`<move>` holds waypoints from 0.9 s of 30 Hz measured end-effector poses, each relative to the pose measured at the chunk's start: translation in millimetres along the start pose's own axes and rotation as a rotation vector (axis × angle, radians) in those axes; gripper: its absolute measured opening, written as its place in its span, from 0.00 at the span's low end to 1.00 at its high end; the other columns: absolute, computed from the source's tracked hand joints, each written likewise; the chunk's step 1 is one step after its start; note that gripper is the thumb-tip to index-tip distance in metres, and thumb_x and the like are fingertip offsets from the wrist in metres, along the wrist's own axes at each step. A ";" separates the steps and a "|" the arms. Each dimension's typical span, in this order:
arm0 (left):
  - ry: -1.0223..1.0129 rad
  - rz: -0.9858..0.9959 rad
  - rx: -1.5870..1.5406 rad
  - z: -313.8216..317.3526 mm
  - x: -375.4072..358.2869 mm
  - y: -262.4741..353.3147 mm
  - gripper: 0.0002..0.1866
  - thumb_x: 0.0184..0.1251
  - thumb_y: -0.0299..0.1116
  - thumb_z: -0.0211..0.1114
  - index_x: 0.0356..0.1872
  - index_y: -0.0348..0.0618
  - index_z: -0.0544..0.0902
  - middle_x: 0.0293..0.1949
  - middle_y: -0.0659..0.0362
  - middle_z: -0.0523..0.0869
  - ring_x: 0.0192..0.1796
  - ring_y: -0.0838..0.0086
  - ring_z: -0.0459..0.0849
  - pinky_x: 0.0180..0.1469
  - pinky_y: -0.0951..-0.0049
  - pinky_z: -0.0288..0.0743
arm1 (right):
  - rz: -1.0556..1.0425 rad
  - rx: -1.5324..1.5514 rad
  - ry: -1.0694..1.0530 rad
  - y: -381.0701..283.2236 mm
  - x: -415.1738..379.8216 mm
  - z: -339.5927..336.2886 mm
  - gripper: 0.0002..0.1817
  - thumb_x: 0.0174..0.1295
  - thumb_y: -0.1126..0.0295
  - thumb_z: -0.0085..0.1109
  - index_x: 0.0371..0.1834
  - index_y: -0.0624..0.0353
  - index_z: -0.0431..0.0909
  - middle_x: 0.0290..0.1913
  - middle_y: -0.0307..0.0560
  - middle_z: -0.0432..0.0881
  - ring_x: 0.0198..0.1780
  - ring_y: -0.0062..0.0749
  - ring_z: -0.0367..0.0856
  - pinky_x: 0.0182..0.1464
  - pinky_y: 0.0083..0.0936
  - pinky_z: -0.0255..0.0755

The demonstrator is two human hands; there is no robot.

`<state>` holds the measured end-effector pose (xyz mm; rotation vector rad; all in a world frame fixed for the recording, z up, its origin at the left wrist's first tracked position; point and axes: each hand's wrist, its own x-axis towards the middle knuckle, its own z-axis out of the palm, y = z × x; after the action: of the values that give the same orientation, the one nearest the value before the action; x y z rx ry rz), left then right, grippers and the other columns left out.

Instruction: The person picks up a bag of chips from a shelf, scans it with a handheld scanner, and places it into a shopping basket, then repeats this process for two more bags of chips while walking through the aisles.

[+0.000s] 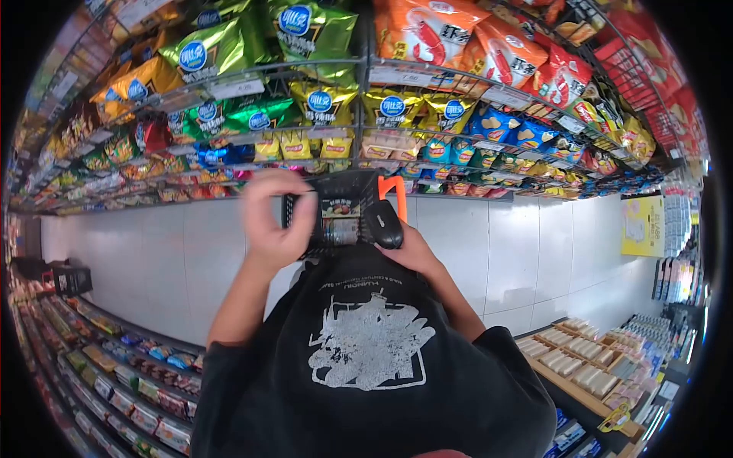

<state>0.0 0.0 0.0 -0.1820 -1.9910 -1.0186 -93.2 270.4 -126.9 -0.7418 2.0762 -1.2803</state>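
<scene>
A black shopping basket (324, 185) with an orange handle (399, 200) is in front of my chest, several packaged goods (340, 229) inside it. My left hand (276, 225) is at the basket's left side, blurred, with the fingers curved and the thumb apart from them. Nothing shows between them. My right hand (410, 250) is at the basket's near right corner, its thumb against a glossy black rounded piece (382, 224). The other fingers of that hand are hidden behind this piece and the basket.
Wire shelves ahead carry green chip bags (206, 55), orange snack bags (427, 34) and blue bags (495, 124). Pale floor tiles (527, 244) run below. A yellow box (643, 225) stands at the right. Packaged goods (145, 416) fill shelves behind left; a wooden display (580, 359) is behind right.
</scene>
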 end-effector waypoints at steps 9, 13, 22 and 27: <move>-0.668 -0.648 -0.681 95.6 -108.0 -22.5 0.27 0.59 0.25 0.73 0.59 0.38 0.75 0.54 0.56 0.81 0.55 0.70 0.82 0.56 0.66 0.77 | -0.366 -0.205 0.185 -69.8 9.1 0.7 0.32 0.49 0.68 0.79 0.58 0.63 0.77 0.59 0.51 0.72 0.62 0.42 0.72 0.63 0.34 0.68; -0.499 -0.669 -0.641 100.3 -118.1 -24.7 0.22 0.58 0.31 0.74 0.53 0.39 0.78 0.46 0.60 0.83 0.51 0.74 0.82 0.54 0.69 0.77 | -0.356 -0.085 0.118 -69.2 15.1 14.5 0.27 0.51 0.66 0.79 0.53 0.62 0.80 0.59 0.50 0.71 0.59 0.39 0.73 0.58 0.32 0.71; -0.139 -1.094 -0.893 27.4 -170.7 -61.3 0.21 0.65 0.26 0.59 0.59 0.31 0.70 0.33 0.58 0.75 0.23 0.79 0.71 0.27 0.75 0.68 | -0.031 0.290 0.152 15.5 28.2 22.2 0.06 0.68 0.78 0.59 0.46 0.64 0.80 0.41 0.38 0.83 0.44 0.20 0.81 0.52 0.23 0.75; 0.113 -1.004 -0.671 -33.7 -186.8 -77.7 0.23 0.69 0.38 0.63 0.57 0.33 0.72 0.23 0.65 0.69 0.18 0.81 0.66 0.21 0.77 0.63 | -0.015 0.165 0.301 78.4 37.1 5.2 0.05 0.68 0.78 0.57 0.44 0.64 0.80 0.40 0.39 0.83 0.42 0.21 0.80 0.48 0.22 0.76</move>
<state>99.1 -30.6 -176.9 0.5698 -1.5213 -2.2471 -126.4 270.9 -207.2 -0.5170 2.1624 -1.6331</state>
